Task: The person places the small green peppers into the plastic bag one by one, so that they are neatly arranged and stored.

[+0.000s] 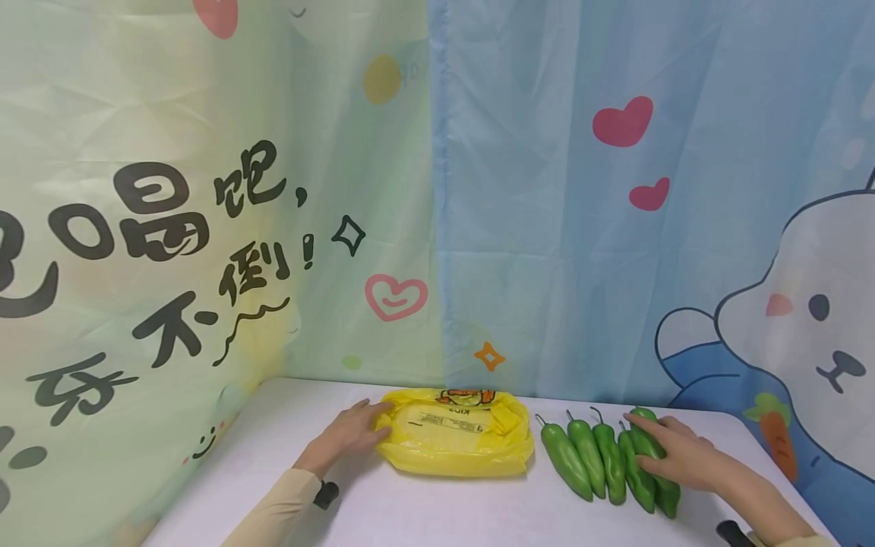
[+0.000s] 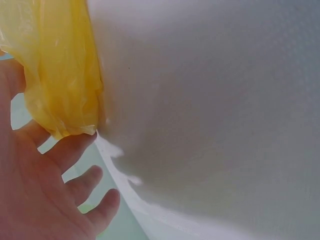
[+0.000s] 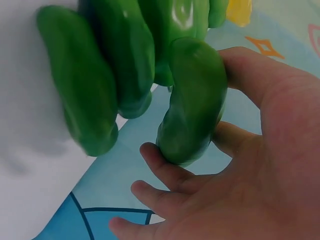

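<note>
A yellow plastic bag (image 1: 451,448) with dark print and a cartoon picture lies flattened on the white table. At its left end my left hand (image 1: 355,429) holds the edge between thumb and fingers; in the left wrist view, two fingers (image 2: 90,195) stand off the bag (image 2: 62,75). My right hand (image 1: 683,456) is over the right end of a row of long green peppers (image 1: 608,463). In the right wrist view it grips one pepper (image 3: 195,100) between thumb and fingers, while other peppers (image 3: 80,85) lie beside it. The right hand partly covers its pepper in the head view.
The white table (image 1: 437,516) has its far edge against a hanging printed cloth (image 1: 506,228) with hearts, lettering and a cartoon bear. The peppers lie side by side, just right of the bag, stems mostly toward the cloth.
</note>
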Available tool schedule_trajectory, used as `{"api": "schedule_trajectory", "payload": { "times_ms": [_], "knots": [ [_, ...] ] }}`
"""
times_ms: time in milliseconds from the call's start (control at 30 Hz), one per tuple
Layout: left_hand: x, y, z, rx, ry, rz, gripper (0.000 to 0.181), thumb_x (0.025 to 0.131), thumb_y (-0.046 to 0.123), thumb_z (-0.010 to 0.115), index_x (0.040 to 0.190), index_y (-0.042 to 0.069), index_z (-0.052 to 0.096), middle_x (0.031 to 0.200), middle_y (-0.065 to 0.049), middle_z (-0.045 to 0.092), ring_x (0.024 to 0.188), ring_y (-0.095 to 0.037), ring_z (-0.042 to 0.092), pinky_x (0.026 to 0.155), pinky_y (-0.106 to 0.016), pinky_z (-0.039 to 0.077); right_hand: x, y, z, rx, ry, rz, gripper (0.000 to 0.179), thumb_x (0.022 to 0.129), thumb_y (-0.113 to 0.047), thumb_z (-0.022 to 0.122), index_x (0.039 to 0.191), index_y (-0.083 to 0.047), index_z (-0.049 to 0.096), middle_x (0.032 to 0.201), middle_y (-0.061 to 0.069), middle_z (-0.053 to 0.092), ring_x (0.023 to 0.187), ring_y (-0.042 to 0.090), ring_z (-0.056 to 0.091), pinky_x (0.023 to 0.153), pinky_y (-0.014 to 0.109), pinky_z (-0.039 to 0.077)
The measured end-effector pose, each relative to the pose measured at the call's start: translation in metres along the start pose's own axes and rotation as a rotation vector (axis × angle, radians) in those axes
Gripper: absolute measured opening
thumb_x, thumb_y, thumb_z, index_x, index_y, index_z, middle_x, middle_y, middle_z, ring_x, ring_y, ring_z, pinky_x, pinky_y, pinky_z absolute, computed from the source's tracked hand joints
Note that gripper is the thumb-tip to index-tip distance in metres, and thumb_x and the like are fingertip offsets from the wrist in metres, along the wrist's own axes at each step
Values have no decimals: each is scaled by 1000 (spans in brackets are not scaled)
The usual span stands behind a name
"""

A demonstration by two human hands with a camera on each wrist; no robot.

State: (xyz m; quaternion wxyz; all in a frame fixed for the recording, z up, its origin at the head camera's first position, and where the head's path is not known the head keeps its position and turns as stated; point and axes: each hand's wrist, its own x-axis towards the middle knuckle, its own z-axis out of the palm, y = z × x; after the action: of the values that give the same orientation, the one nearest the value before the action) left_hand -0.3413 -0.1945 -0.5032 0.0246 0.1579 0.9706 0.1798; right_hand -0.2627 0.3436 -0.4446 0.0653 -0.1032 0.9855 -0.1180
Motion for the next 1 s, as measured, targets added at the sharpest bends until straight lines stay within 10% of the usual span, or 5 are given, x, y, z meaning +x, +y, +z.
{"api": "schedule_trajectory", "payload": {
  "times_ms": [1000],
  "knots": [
    [1, 1, 0, -23, -18, -27, 51, 96, 35, 60, 143, 14, 56, 145, -13, 58, 144, -43, 39, 115, -65, 35, 14, -43, 0, 0, 18, -66, 69, 89, -35, 72, 147, -9, 47, 131, 39, 51, 121, 56, 50, 84, 85, 40]
  ]
}}
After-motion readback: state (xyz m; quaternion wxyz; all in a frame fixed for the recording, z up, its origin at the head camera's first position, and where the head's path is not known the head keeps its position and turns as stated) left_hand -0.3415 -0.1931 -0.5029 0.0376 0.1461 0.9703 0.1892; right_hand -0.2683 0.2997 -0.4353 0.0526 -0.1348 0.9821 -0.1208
